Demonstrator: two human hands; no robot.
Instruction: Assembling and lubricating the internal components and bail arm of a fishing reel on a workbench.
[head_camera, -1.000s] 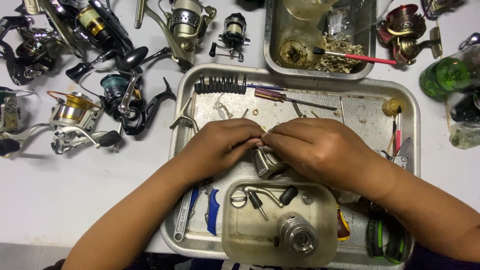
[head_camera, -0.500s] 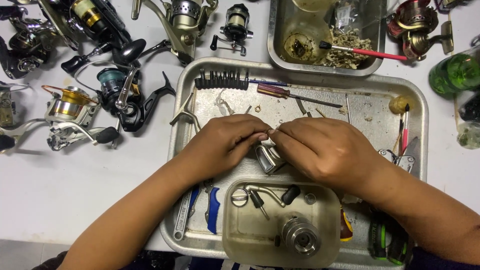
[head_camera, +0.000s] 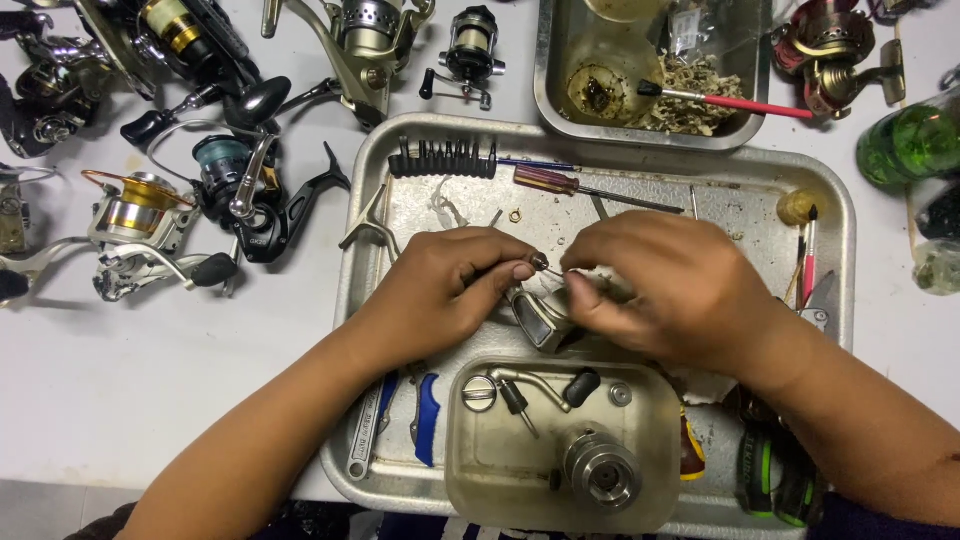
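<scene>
My hands have parted slightly: my left hand (head_camera: 450, 290) now pinches a small pin-like part at the silver reel body (head_camera: 545, 318), which my right hand (head_camera: 665, 290) grips over the metal tray (head_camera: 835, 215), exposing the fitting.

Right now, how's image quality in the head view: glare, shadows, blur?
Head view: even overhead light, sharp throughout; mild sheen on the large silver metal tray; soft shadow beneath the left hand and right hand, darkening the small grey metal reel part they hold; translucent plastic tub looks cloudy; green glass bottle cropped at the edge.
</scene>
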